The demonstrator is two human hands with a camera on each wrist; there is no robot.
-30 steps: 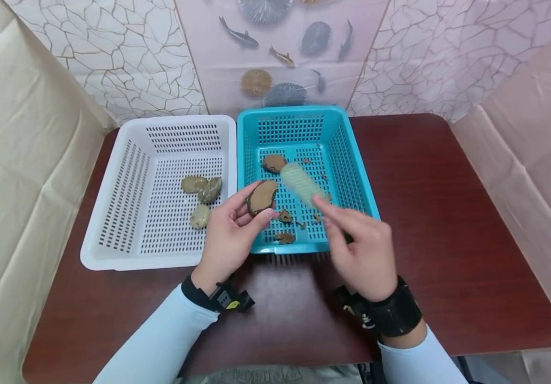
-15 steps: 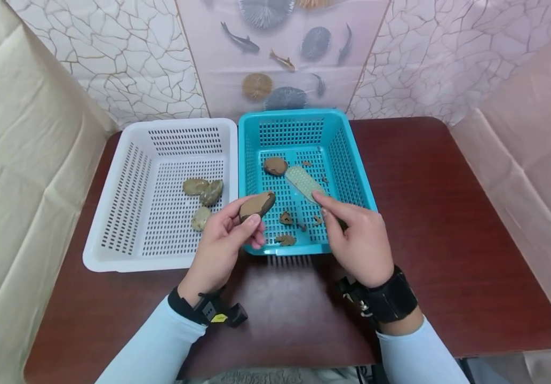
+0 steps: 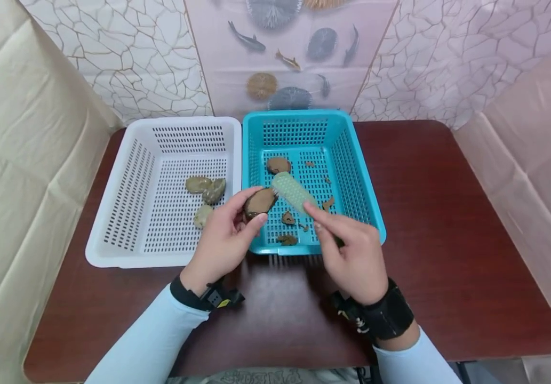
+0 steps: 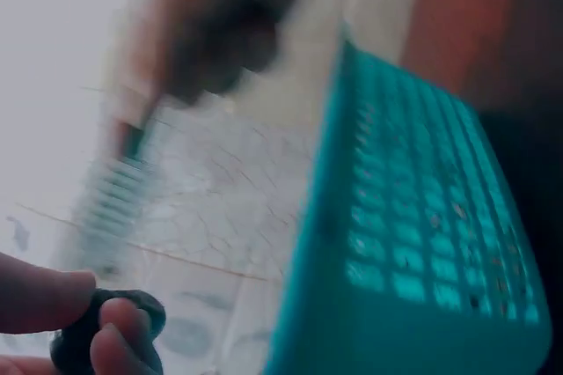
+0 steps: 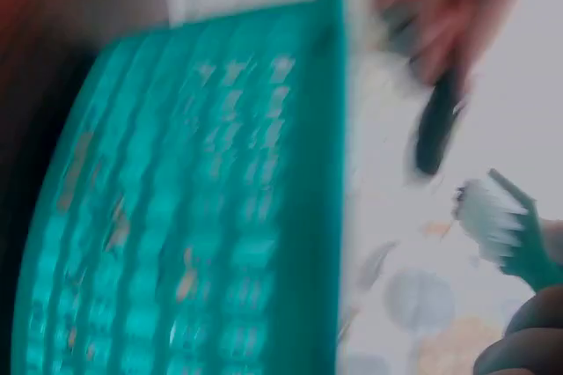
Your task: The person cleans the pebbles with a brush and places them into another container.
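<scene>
My left hand (image 3: 220,240) grips a dark stone (image 3: 260,202) with a flat brown, mud-like layer on its upper face, thumb along its near side. It is raised over the left side of the teal basket (image 3: 353,170). My right hand (image 3: 358,258) holds a pale green scrub brush (image 3: 294,192) by its handle, index finger stretched along the back. White bristles (image 5: 486,219) point toward the stone in the right wrist view. In the head view the brush's far end is right at the stone's right edge. The left wrist view shows the brush blurred above the stone (image 4: 110,327).
Another brown-coated stone (image 3: 278,165) lies in the teal basket, with several brown crumbs, such as one piece (image 3: 287,240) near the front. To the left, a white basket (image 3: 112,213) holds three greenish stones (image 3: 214,191). Both baskets stand side by side on a dark red table (image 3: 448,240).
The stone was tilted and apart from the brush half a second ago; now its brown face is turned up again. The brush has moved left to the stone's edge.
</scene>
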